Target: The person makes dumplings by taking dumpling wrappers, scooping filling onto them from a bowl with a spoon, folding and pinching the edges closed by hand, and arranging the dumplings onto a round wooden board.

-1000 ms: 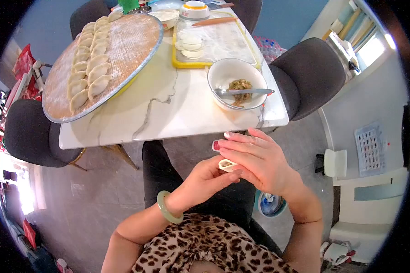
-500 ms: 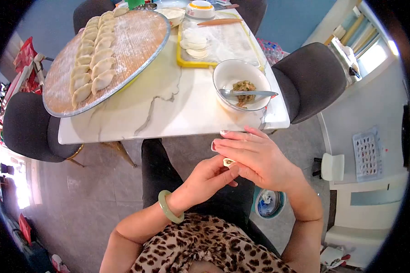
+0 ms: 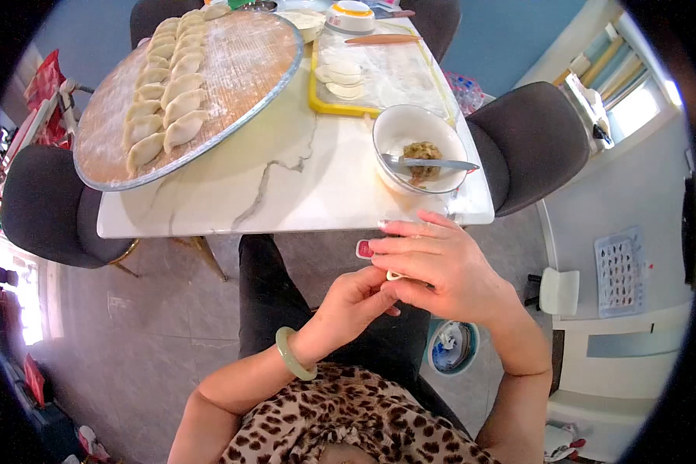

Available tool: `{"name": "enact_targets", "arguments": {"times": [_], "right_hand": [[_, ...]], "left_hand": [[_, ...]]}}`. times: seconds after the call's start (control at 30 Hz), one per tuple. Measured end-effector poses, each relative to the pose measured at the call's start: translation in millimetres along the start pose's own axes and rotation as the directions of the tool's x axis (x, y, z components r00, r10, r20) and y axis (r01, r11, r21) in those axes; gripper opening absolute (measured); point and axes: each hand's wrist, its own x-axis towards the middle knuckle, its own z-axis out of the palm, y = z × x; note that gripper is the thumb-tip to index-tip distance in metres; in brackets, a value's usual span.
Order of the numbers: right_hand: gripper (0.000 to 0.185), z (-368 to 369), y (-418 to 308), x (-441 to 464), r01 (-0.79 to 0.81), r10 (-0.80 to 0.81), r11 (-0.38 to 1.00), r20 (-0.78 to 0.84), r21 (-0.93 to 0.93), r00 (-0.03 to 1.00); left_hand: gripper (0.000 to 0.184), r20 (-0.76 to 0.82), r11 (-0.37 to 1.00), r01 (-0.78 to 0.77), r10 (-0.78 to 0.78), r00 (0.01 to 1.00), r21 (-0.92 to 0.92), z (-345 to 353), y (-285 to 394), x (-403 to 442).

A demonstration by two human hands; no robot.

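Observation:
Between my two hands, just in front of the table edge, is a dumpling [image 3: 394, 275]; only a pale bit of its dough shows. My left hand [image 3: 353, 303], below a pale green bangle [image 3: 289, 352], pinches it from the left with thumb and fingers. Over it from the right comes my right hand [image 3: 445, 267], its thumb and index finger pressed on the dough and its other fingers extended. Beyond the hands, a white bowl [image 3: 390, 131] holds minced filling [image 3: 422, 158] with a table knife [image 3: 441, 163] lying across it.
A round floured board [image 3: 243, 85] carries rows of finished dumplings [image 3: 185, 100] at the left. Round wrappers [image 3: 344, 89] lie on a yellow-rimmed cutting board [image 3: 387, 69] near a rolling pin [image 3: 383, 39]. Dark chairs [image 3: 530, 135] flank the table; a bin [image 3: 452, 346] stands on the floor.
The view has shifted slightly. My fingers have closed further over the dumpling, so less of its dough and filling shows. My right hand has turned a little over it.

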Motion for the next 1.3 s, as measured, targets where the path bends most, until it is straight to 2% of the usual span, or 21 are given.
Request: {"name": "enact_targets", "arguments": {"times": [0.07, 0.17, 0.23, 0.27, 0.33, 0.37, 0.43, 0.47, 0.53, 0.57, 0.63, 0.67, 0.7, 0.77, 0.8, 0.87, 0.9, 1.0, 1.03, 1.1, 1.3], "right_hand": [[0.024, 4, 1, 1, 0.037, -0.036, 0.999, 0.010, -0.006, 0.999], [0.016, 11, 3, 1, 0.042, -0.039, 0.996, -0.037, 0.077, 0.999], [0.032, 13, 6, -2, 0.088, -0.086, 0.994, -0.028, 0.066, 0.996], [0.032, 14, 6, -1, 0.088, -0.086, 0.994, -0.029, 0.068, 0.996], [0.056, 15, 5, 2, -0.027, 0.029, 0.975, -0.006, 0.220, 1.000], [0.056, 15, 6, -2, -0.029, 0.031, 0.975, -0.007, 0.219, 0.999], [0.075, 17, 8, -16, -0.176, 0.181, 0.908, 0.023, 0.380, 0.983], [0.075, 19, 3, -20, -0.177, 0.183, 0.907, 0.021, 0.381, 0.983], [0.071, 23, -9, -26, -0.347, 0.366, 0.862, 0.019, 0.368, 0.930], [0.071, 28, -9, -30, -0.355, 0.379, 0.857, 0.009, 0.373, 0.925], [0.068, 44, -5, -40, -0.265, 0.386, 0.856, -0.210, 0.443, 0.898], [0.063, 47, -4, -43, -0.223, 0.387, 0.840, -0.258, 0.495, 0.885], [0.063, 50, -5, -45, -0.224, 0.398, 0.838, -0.274, 0.498, 0.876], [0.062, 57, -9, -48, -0.115, 0.457, 0.682, -0.298, 0.722, 0.838], [0.062, 61, -10, -48, -0.109, 0.463, 0.681, -0.310, 0.725, 0.831], [0.058, 67, -11, -50, -0.053, 0.479, 0.558, -0.269, 0.828, 0.836], [0.058, 66, -12, -52, -0.049, 0.486, 0.556, -0.277, 0.830, 0.829], [0.050, 56, -15, -51, -0.105, 0.343, 0.783, -0.285, 0.613, 0.895], [0.050, 56, -16, -51, -0.102, 0.346, 0.782, -0.293, 0.614, 0.891], [0.047, 58, -18, -50, -0.098, 0.299, 0.884, -0.389, 0.458, 0.871], [0.040, 55, -19, -51, -0.100, 0.238, 0.951, -0.491, 0.291, 0.838]], "left_hand": [[0.017, 0.001, 1.000, -0.022, 0.022, 1.000, -0.008, -2, -5, -1], [0.017, -0.008, 0.993, -0.001, 0.000, 1.000, -0.115, -2, -7, 0], [0.020, 0.008, 0.992, 0.022, -0.022, 1.000, -0.125, -3, -7, -1], [0.020, 0.007, 0.992, 0.024, -0.023, 1.000, -0.124, -3, -6, -1], [0.026, -0.021, 0.987, 0.021, -0.025, 0.999, -0.161, -2, -3, 1], [0.026, -0.019, 0.987, 0.022, -0.025, 0.999, -0.160, -2, 0, 1], [0.032, -0.010, 0.976, 0.047, -0.050, 0.999, -0.212, -3, 5, 2], [0.032, -0.009, 0.976, 0.049, -0.052, 0.999, -0.211, -2, 6, 3], [0.031, -0.081, 0.966, -0.028, 0.007, 0.997, -0.259, 1, 7, 4], [0.031, -0.068, 0.968, -0.016, -0.002, 0.998, -0.252, 1, 7, 4], [0.029, -0.073, 0.980, 0.017, -0.032, 0.997, -0.199, -2, 9, 4], [0.028, -0.088, 0.986, -0.026, 0.012, 0.996, -0.164, -3, 5, 4], [0.028, -0.074, 0.989, -0.016, 0.005, 0.997, -0.150, -3, 5, 3], [0.027, -0.096, 0.990, -0.078, 0.067, 0.993, -0.115, -3, 5, 0], [0.028, -0.121, 0.989, -0.088, 0.074, 0.990, -0.115, -3, 4, -1], [0.028, -0.114, 0.985, -0.113, 0.098, 0.989, -0.127, 2, 9, -4], [0.029, -0.118, 0.978, -0.144, 0.127, 0.985, -0.151, 4, 10, -6], [0.030, -0.124, 0.974, -0.202, 0.189, 0.974, -0.106, 9, 8, -6], [0.030, -0.118, 0.975, -0.199, 0.187, 0.975, -0.100, 9, 6, -6], [0.029, -0.063, 0.962, -0.266, 0.269, 0.961, 0.055, 8, 1, -6], [0.028, -0.054, 0.955, -0.295, 0.296, 0.954, 0.009, 15, 4, -7]]}}
